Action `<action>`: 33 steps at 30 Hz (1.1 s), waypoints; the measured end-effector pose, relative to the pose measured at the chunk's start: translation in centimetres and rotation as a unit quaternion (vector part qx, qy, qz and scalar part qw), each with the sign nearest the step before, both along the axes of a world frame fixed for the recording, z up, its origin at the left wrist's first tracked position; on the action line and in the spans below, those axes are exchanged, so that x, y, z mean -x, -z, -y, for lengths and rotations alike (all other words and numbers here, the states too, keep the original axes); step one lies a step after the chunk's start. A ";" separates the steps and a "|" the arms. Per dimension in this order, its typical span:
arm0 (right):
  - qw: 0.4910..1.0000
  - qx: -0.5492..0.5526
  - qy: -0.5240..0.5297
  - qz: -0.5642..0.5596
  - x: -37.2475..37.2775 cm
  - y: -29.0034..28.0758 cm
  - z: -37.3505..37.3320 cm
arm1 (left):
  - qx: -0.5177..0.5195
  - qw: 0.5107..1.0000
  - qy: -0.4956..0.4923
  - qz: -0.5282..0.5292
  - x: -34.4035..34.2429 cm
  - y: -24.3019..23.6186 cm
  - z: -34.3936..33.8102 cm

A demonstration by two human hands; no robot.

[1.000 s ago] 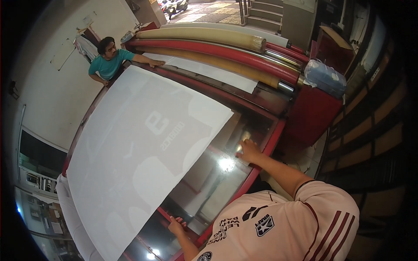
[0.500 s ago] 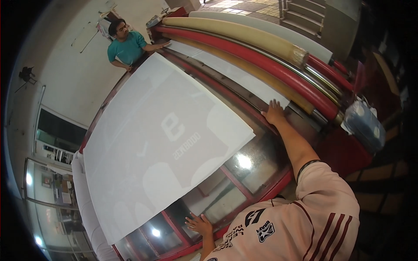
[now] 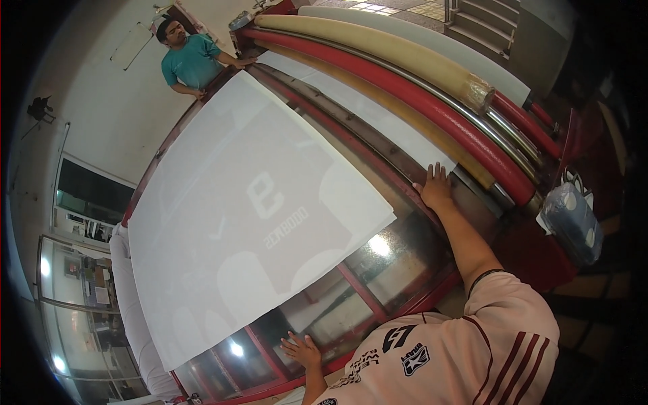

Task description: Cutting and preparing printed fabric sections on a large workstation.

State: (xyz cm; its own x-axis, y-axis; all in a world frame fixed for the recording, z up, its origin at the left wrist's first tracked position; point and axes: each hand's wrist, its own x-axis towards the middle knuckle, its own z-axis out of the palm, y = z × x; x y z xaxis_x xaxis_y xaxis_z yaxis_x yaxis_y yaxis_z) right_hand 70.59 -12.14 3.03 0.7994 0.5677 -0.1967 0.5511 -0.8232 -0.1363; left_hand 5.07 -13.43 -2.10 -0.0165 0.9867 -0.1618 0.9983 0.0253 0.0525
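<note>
Left hand (image 3: 302, 351): spread, empty, near red-framed glass-topped table's (image 3: 362, 291) near edge
Right hand (image 3: 435, 187): unclenched, at long white strip's (image 3: 361, 109) end
Printed white sheet (image 3: 243, 233): flat across table
Clear plastic wrapping (image 3: 572, 219): blue bundle inside, beyond right edge

A: Markings on the large, flat, white paper-like sheet (image 3: 229, 223), left?
B: One large pale character (image 3: 265, 192) near mid-sheet; one line of smaller, faint lettering (image 3: 287, 228), nearer and to its right.
A: Near right, the pale-pink fabric shirt with dark-red sleeve stripes (image 3: 466, 331)?
B: Stacked dark block lettering (image 3: 379, 361) on the chest; to its right, a dark shield-shaped badge (image 3: 416, 360), small lettering along its top.
</note>
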 end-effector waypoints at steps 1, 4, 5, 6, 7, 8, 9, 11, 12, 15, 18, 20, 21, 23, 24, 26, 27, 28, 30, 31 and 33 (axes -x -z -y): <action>1.000 0.012 0.008 -0.024 0.0 0.0 0.3 | -0.001 1.000 -0.001 0.002 0.0 0.0 0.0; 0.999 0.017 0.012 -0.046 0.0 0.0 1.1 | 0.003 1.000 -0.004 0.006 0.0 -0.1 0.0; 0.999 0.006 0.007 -0.038 0.1 0.0 1.3 | 0.001 1.000 0.001 0.004 0.0 -0.2 0.0; 0.999 0.009 0.010 -0.042 0.3 0.0 1.6 | -0.002 1.000 -0.003 0.004 0.0 -0.3 0.0; 0.999 -0.022 0.010 -0.021 0.6 0.0 1.8 | -0.002 1.000 -0.006 0.005 -0.1 -0.3 0.1; 0.999 -0.041 0.016 0.001 1.0 0.1 1.9 | -0.007 1.000 -0.002 0.005 -0.1 -0.3 0.1; 0.998 -0.053 0.016 0.003 1.8 0.1 2.0 | -0.004 1.000 -0.008 0.005 -0.2 -0.3 0.1; 0.996 -0.082 -0.004 -0.016 4.6 0.4 2.4 | 0.005 1.000 -0.008 0.006 -0.1 -0.3 0.3; 0.996 -0.086 -0.028 -0.027 6.7 0.6 2.8 | -0.008 1.000 -0.007 0.001 -0.1 -0.2 0.3; 0.988 -0.107 -0.106 -0.042 14.9 1.2 4.8 | -0.019 1.000 -0.007 0.004 0.0 -0.2 0.3; 0.982 -0.066 -0.160 -0.082 22.5 1.7 7.7 | -0.022 1.000 -0.007 0.010 0.0 -0.3 0.5; 0.976 -0.027 -0.208 -0.056 25.5 1.8 9.3 | -0.024 1.000 -0.002 0.010 0.0 -0.5 0.6; 0.977 -0.047 -0.205 -0.028 26.1 1.9 9.6 | -0.027 1.000 -0.002 0.014 -0.1 -0.6 0.6; 0.976 -0.080 -0.203 0.009 26.5 2.0 10.0 | -0.028 0.999 0.001 0.020 -0.2 -0.8 0.8; 0.977 -0.063 -0.204 -0.022 26.4 2.1 10.0 | -0.030 0.999 0.000 0.024 -0.2 -0.9 0.9; 0.976 -0.065 -0.206 -0.016 26.2 2.2 9.9 | -0.032 0.999 0.004 0.029 -0.1 -1.0 0.9; 0.977 -0.069 -0.204 -0.011 26.2 2.2 9.9 | -0.032 0.999 0.005 0.032 -0.1 -1.0 0.9; 0.977 -0.069 -0.204 -0.011 26.2 2.3 9.9 | -0.032 0.999 0.005 0.037 -0.1 -0.9 0.9; 0.977 -0.069 -0.204 -0.011 26.4 2.3 9.9 | -0.027 0.999 0.005 0.033 0.1 -0.7 0.8; 0.977 -0.071 -0.200 -0.011 26.5 2.3 9.9 | -0.030 0.999 0.005 0.036 0.2 -0.6 0.8; 0.977 -0.074 -0.202 -0.014 26.6 2.4 10.0 | -0.027 0.999 0.005 0.026 0.3 -0.2 0.8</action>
